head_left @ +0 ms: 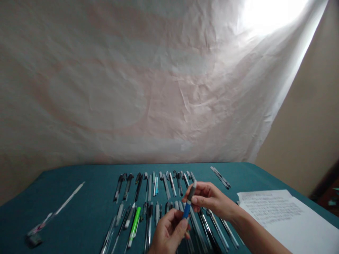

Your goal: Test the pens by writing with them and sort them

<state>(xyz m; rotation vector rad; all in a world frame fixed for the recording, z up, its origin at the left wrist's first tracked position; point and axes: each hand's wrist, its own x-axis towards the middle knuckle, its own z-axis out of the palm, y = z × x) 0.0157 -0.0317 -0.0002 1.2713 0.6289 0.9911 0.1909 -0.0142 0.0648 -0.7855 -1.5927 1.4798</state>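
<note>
A pen (186,210) with a blue barrel, a dark grey section and a pale end pointing up is held at a tilt above the table. My left hand (170,231) grips its lower blue part, with the thumb on the near side; the pen's bottom end is hidden there. My right hand (213,200) pinches the grey section between thumb and fingers. Below and behind both hands, several pens lie in two rows, some of them covered by the hands. Left of my left hand is a bright green pen (134,226).
Dark green cloth covers the table (87,211). A couple of clear pens (220,177) lie apart at the back right. Handwritten paper sheets (288,215) rest at the right. A long, thin white item (69,198) lies at the left. Wrinkled pale sheeting (164,88) hangs behind.
</note>
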